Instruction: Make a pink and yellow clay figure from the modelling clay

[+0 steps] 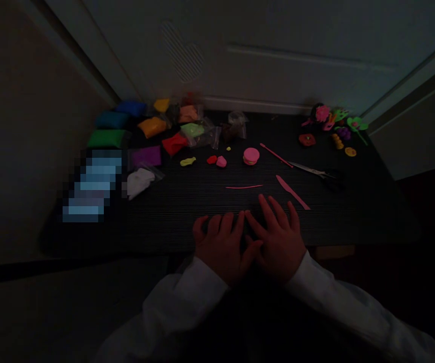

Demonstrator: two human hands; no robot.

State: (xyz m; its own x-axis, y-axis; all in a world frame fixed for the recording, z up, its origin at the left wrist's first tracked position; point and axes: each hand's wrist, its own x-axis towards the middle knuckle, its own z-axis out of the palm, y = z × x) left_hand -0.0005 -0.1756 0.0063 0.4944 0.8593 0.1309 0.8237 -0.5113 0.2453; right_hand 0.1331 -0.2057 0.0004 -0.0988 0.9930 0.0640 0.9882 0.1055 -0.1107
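Note:
My left hand [221, 244] rests at the near edge of the dark table, palm down, its fingers bent and slightly apart. Beside it, my right hand [280, 239] is palm down with fingers spread. The index fingertips and thumbs meet or nearly meet; whether anything small lies under them is hidden. Just beyond lies a thin pink clay strand [244, 187]. To the right is a pink plastic knife [292, 192]. Farther back are a pink round clay piece with a pale middle [251, 156], a pink modelling stick [276, 155], and red [211, 160] and pink [221, 162] clay lumps.
Bags of coloured clay, such as a green one [107, 138] and a purple one [146, 156], cover the back left. A pixelated bright screen [94, 184] is at far left. Scissors [317, 173] lie right; small clay figures [322, 114] stand behind. A wall [296, 30] backs the table.

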